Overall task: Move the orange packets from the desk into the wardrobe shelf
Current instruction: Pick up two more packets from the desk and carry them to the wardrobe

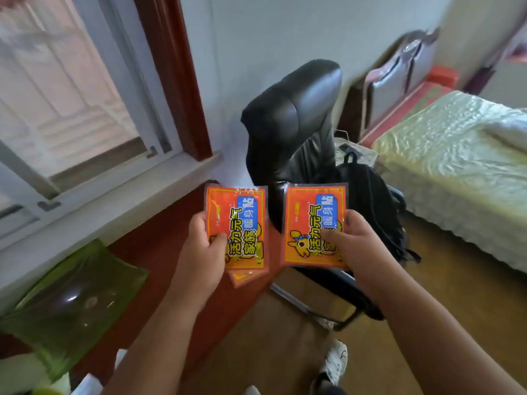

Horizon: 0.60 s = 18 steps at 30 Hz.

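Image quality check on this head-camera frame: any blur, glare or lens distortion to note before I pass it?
Head view: packets in the left hand and right hand are sharp, print readable; small glare streaks on the left packet. Edges smear: window and bed are soft, and straight lines bow from the wide-angle lens. Daylight, no harsh shadows.

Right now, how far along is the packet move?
Done: orange printed plastic packets are lifted off the red-brown wooden desk. In hand: the left hand grips a small stack, at least two; the right hand holds one. Left: placing them; no wardrobe shelf is in view.
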### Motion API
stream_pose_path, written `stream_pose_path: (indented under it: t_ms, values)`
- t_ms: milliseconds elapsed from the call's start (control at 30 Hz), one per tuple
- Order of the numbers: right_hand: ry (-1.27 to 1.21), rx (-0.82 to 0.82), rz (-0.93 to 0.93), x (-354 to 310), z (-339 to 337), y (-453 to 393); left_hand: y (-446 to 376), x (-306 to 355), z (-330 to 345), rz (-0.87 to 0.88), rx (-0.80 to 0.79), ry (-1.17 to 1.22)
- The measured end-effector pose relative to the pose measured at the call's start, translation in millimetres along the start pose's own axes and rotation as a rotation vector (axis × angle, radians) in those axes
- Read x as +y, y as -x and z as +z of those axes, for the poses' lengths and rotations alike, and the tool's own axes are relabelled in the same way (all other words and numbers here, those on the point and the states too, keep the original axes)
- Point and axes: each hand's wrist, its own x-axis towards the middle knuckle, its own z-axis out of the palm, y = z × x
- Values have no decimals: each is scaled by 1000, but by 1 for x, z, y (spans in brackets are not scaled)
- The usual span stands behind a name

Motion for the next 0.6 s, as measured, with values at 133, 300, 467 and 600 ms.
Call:
stream_pose_path:
  t_ms: [133, 300, 467, 600]
  values:
    - [-30, 147, 44, 12, -60, 25, 4, 25, 52, 43, -179, 28]
    - [-119, 319, 55, 27, -138, 56, 15, 59, 131, 127, -400, 47]
    - [-221, 519, 64, 51, -217, 82, 38, 97, 216, 205, -620, 38]
    - [-304, 630, 76, 71, -275, 103, 65, 127, 277, 253, -747, 32]
